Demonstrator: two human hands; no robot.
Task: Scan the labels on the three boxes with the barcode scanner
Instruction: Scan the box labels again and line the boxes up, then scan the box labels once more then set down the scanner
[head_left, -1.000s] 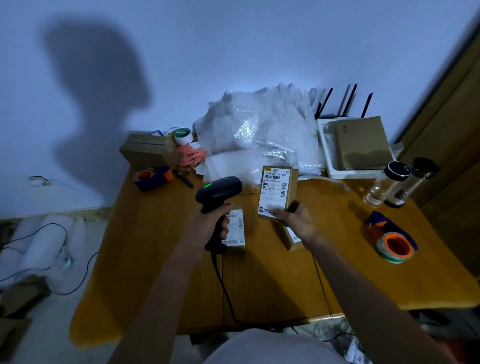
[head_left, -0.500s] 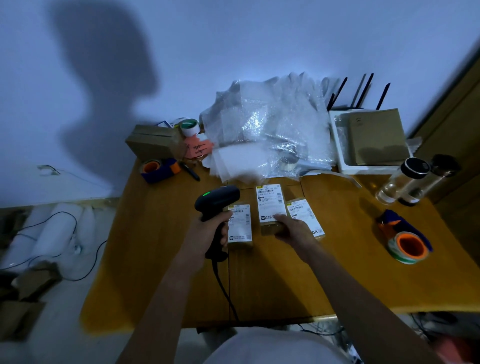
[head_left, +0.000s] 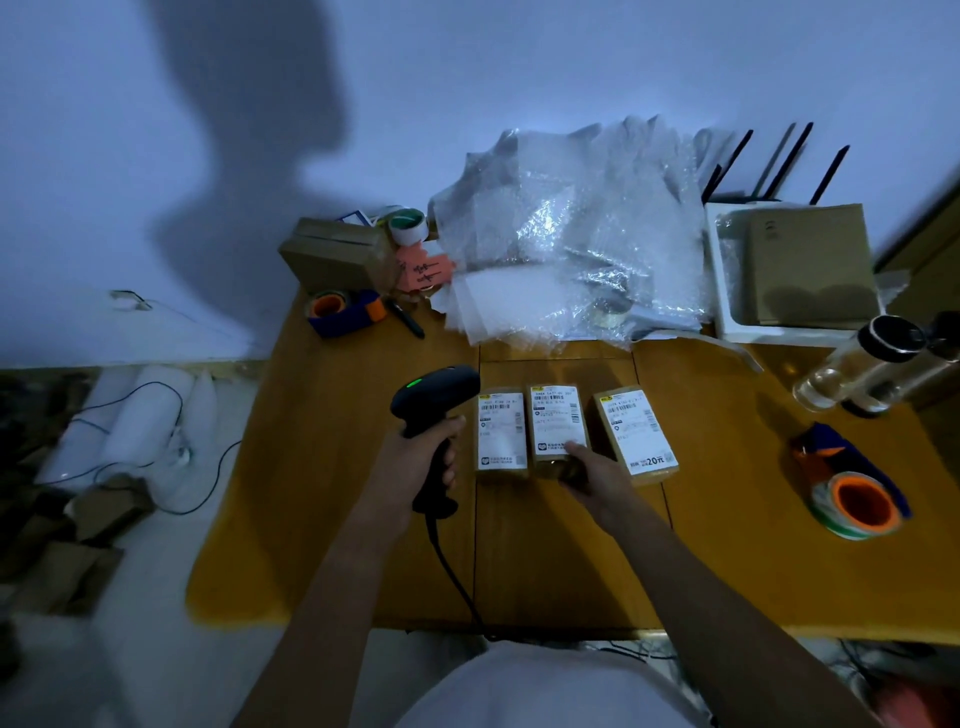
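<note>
Three small cardboard boxes with white shipping labels lie flat side by side on the wooden table (head_left: 337, 519): the left box (head_left: 501, 434), the middle box (head_left: 557, 423) and the right box (head_left: 635, 434). My left hand (head_left: 423, 462) grips the handle of the black barcode scanner (head_left: 434, 400), whose green light is on; its head sits just left of the left box. My right hand (head_left: 589, 470) rests on the near end of the middle box, fingers curled around its edge.
Bubble wrap (head_left: 571, 239) is heaped at the back. A white tray (head_left: 727, 312) holds cardboard at back right, beside two bottles (head_left: 857, 369). Tape dispensers sit at right (head_left: 857, 501) and back left (head_left: 343, 312), near a brown box (head_left: 332, 252). The scanner cable (head_left: 452, 566) trails toward me.
My right hand has laid the upright middle box flat between the other two. The scanner has stayed in my left hand, left of the boxes.
</note>
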